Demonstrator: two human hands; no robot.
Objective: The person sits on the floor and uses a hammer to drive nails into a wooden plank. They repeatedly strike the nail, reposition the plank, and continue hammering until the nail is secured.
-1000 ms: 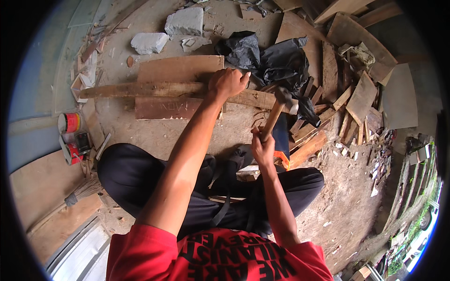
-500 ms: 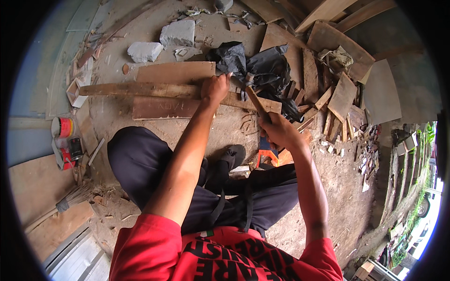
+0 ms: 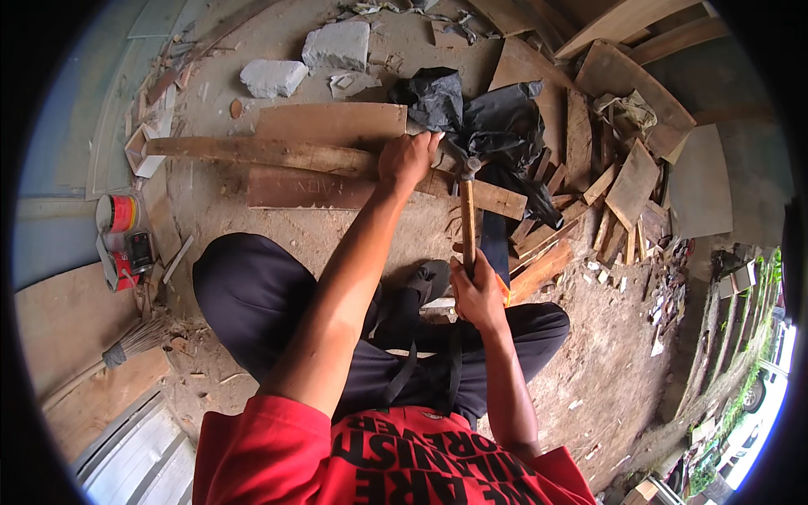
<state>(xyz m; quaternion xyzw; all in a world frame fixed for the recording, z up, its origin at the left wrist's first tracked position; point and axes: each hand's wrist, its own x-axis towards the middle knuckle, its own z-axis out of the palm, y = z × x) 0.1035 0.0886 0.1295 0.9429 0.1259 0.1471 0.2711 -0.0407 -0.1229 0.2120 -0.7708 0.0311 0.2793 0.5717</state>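
A long, narrow wooden plank [image 3: 278, 155] lies crosswise over brown boards on the dirt floor. My left hand [image 3: 407, 160] is closed over the plank, its fingertips hidden at the far edge. In my right hand [image 3: 478, 290] is a hammer [image 3: 468, 210] with a wooden handle, gripped low on the handle. Its metal head points away from me, just at the plank's near edge, right of my left hand. A crumpled black plastic bag [image 3: 505, 118] lies beyond the plank. Partly hidden behind my right hand is a dark flat tool with an orange handle [image 3: 503, 291].
Scrap wood [image 3: 627, 185] is heaped to the right. Pale concrete blocks [image 3: 337, 46] sit at the far side. Cans [image 3: 118, 214] and a bundled-twig broom [image 3: 135, 341] are on the left. My bent legs [image 3: 252, 282] are close to the plank.
My right hand has drawn back toward me and left, bringing the hammer head nearer and the handle more upright in view. My left hand still grips the plank. The whole view has shifted slightly.
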